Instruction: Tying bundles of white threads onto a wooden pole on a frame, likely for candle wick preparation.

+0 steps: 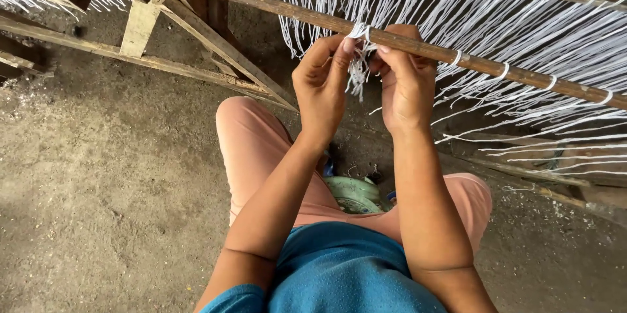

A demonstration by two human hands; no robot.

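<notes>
Both hands up at the pole [274, 7]: left hand [321, 84] and right hand [406, 81] pinching white threads [358, 68] just below it

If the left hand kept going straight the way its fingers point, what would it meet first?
Probably the wooden rod: the left hand points up at it, fingertips already pinching the white thread bundle tied there. Depth is unclear.

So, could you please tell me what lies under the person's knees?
A pale green round object shows between the pink-trousered knees, resting on the dirt floor. The legs cover most of it, so its full shape is hidden.
</notes>
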